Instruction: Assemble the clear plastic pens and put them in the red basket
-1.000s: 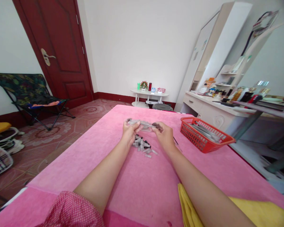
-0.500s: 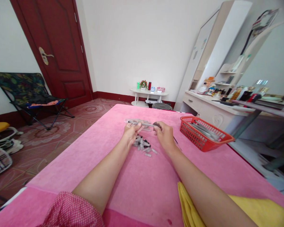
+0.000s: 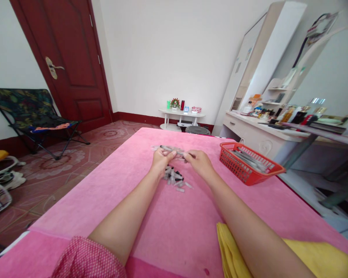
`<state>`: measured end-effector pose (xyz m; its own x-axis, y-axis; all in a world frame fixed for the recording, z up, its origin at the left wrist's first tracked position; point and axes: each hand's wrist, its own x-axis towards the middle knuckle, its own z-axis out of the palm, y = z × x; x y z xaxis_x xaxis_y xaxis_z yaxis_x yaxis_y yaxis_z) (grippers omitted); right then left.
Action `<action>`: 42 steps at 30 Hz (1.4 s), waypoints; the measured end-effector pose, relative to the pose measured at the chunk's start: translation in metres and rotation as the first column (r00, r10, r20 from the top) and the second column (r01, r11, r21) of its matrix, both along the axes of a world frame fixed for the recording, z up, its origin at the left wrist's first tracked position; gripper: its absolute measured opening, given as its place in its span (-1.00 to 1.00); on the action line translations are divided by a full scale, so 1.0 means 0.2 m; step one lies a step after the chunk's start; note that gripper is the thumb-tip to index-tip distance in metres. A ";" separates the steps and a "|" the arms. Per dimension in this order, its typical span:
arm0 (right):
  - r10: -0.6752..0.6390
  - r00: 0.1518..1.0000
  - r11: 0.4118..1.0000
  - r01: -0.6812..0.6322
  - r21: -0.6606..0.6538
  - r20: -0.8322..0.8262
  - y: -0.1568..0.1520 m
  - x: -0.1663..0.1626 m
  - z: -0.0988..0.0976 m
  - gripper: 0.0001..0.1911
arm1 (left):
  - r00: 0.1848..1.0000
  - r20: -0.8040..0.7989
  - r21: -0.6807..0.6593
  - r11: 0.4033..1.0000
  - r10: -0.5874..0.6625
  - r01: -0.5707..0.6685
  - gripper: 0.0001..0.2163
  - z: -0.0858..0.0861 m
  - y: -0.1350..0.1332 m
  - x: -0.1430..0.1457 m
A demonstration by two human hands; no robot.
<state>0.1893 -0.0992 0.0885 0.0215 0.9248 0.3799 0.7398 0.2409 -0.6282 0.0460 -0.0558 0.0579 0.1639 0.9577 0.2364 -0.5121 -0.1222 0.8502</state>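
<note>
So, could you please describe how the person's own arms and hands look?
The left hand and right hand are gloveless. A loose, reddish-pink sleeve with a fine pale pattern ends near the elbow of the left arm; the right arm shows no sleeve.

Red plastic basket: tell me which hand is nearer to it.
Right. The right hand is to the left of the red plastic basket, not touching it; the left hand is farther left.

The pink-covered bench (image 3: 113, 173) carried thin pieces (image 3: 154, 148) beyond the hands (image 3: 160, 160) (image 3: 201, 163), a grey-black heap (image 3: 173, 177) nearer than them, and a red basket (image 3: 240, 168) at their right.
</note>
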 end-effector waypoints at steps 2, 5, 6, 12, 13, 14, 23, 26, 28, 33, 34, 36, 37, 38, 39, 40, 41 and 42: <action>-0.017 0.987 1.000 0.013 0.027 0.157 -0.03 0.00 0.04 -0.74 | 0.996 -0.089 0.042 0.999 0.005 -0.001 -0.62 0.00 -0.01 0.01; -0.119 0.967 0.991 0.102 0.085 0.227 -0.05 0.06 0.11 -0.76 | 0.976 -0.209 0.088 0.995 0.057 -0.039 -0.62 0.01 0.01 -0.01; -0.191 0.956 0.979 0.169 0.117 0.221 -0.05 0.12 0.14 -0.75 | 0.969 -0.228 0.084 0.994 0.091 -0.073 -0.60 0.00 0.02 -0.02; -0.795 0.595 0.603 0.755 0.258 0.120 -0.10 0.57 0.22 -0.64 | 0.831 -0.344 0.083 0.896 0.437 -0.437 -0.70 -0.16 0.21 -0.22; -0.823 0.555 0.567 0.787 0.243 0.122 -0.12 0.63 0.22 -0.65 | 0.777 -0.395 0.116 0.866 0.489 -0.486 -0.73 -0.19 0.24 -0.26; -0.840 0.526 0.542 0.803 0.249 0.132 -0.12 0.67 0.21 -0.65 | 0.720 -0.460 0.153 0.845 0.520 -0.513 -0.75 -0.22 0.26 -0.28; -0.369 0.910 0.918 0.324 0.231 0.191 0.04 0.43 0.04 -0.73 | 0.401 -0.777 0.412 0.873 0.486 -0.260 -0.72 -0.28 0.29 -0.29; -0.102 0.948 0.992 0.074 0.104 0.301 0.09 0.25 -0.10 -0.61 | 0.371 -0.809 0.406 0.890 0.455 -0.207 -0.72 -0.29 0.29 -0.29; 0.027 0.921 0.999 -0.041 0.027 0.389 0.11 0.16 -0.19 -0.48 | 0.362 -0.817 0.402 0.893 0.449 -0.201 -0.72 -0.29 0.29 -0.28; 0.145 0.855 0.989 -0.132 -0.061 0.498 0.12 0.08 -0.30 -0.53 | 0.329 -0.834 0.387 0.894 0.443 -0.224 -0.74 -0.29 0.28 -0.28; 0.146 0.849 0.989 -0.137 -0.057 0.507 0.12 0.08 -0.31 -0.59 | 0.320 -0.839 0.383 0.895 0.440 -0.227 -0.75 -0.29 0.28 -0.28; 0.129 0.847 0.991 -0.127 -0.038 0.515 0.13 0.09 -0.30 -0.68 | 0.314 -0.844 0.375 0.897 0.435 -0.236 -0.76 -0.29 0.27 -0.28; 0.113 0.850 0.993 -0.115 -0.028 0.515 0.13 0.09 -0.30 -0.69 | 0.319 -0.841 0.371 0.896 0.436 -0.245 -0.77 -0.29 0.27 -0.27; 0.099 0.853 0.995 -0.101 -0.024 0.512 0.13 0.09 -0.30 -0.70 | 0.332 -0.834 0.369 0.893 0.440 -0.258 -0.77 -0.29 0.27 -0.27; 0.090 0.857 0.996 -0.089 -0.026 0.508 0.13 0.10 -0.29 -0.70 | 0.349 -0.823 0.368 0.888 0.449 -0.274 -0.77 -0.29 0.27 -0.27; 0.085 0.861 0.996 -0.081 -0.030 0.501 0.13 0.10 -0.29 -0.69 | 0.369 -0.807 0.371 0.882 0.461 -0.292 -0.77 -0.29 0.27 -0.27; 0.085 0.866 0.996 -0.077 -0.035 0.493 0.12 0.10 -0.28 -0.69 | 0.389 -0.787 0.379 0.873 0.479 -0.307 -0.77 -0.29 0.27 -0.27; 0.086 0.872 0.996 -0.078 -0.037 0.482 0.12 0.10 -0.27 -0.70 | 0.408 -0.764 0.395 0.862 0.501 -0.318 -0.76 -0.29 0.26 -0.27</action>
<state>0.2098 -0.0754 0.0337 -0.2368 0.9212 0.3089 0.9301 0.3068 -0.2020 -0.0071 -0.0028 0.0005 -0.0357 0.9266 0.3743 0.5578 -0.2923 0.7768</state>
